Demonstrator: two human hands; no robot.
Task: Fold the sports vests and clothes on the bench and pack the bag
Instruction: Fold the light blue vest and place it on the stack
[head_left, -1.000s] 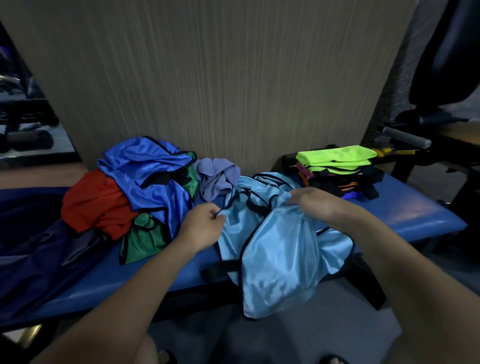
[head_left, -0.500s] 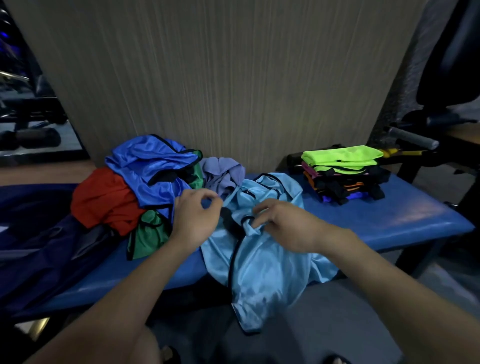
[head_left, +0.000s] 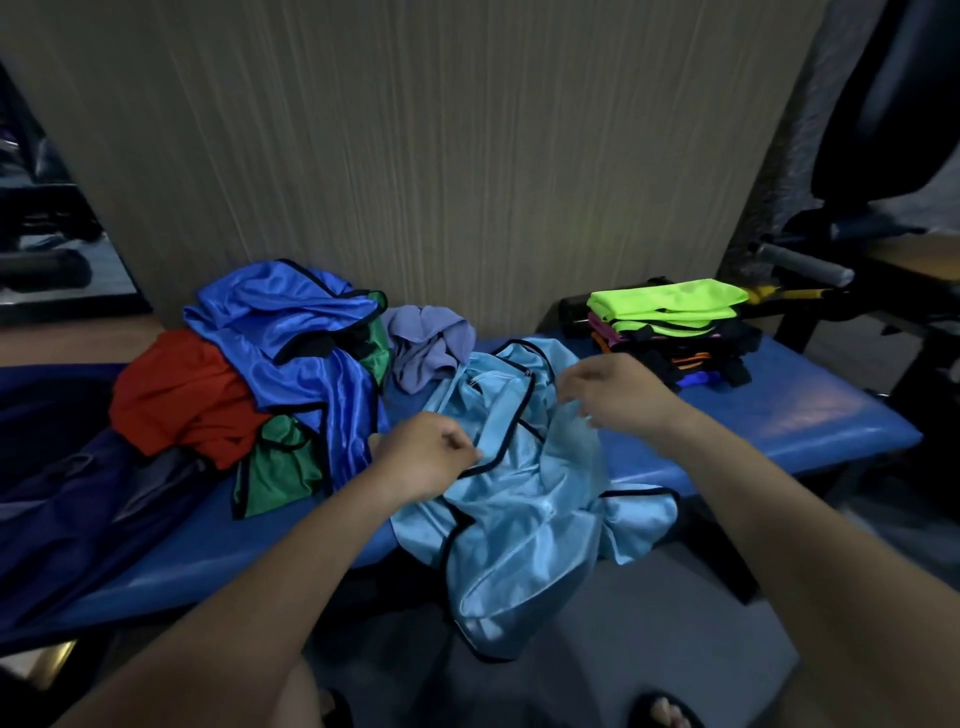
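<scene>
Your left hand (head_left: 431, 457) pinches the black trim of the light-blue vest (head_left: 524, 499) draped over the worktop (head_left: 810, 415) edge; it looks thin, slippery (likely to slide floorward); right hand (head_left: 618, 395) hovers curled, grip uncertain; take both shoulder seams.

Grey vertically streaked wall panel (head_left: 441, 156) behind; black padded gym machine (head_left: 883, 104) far right, grey foam-wrapped bar (head_left: 802, 265) jutting out; grey floor (head_left: 649, 649) below.
</scene>
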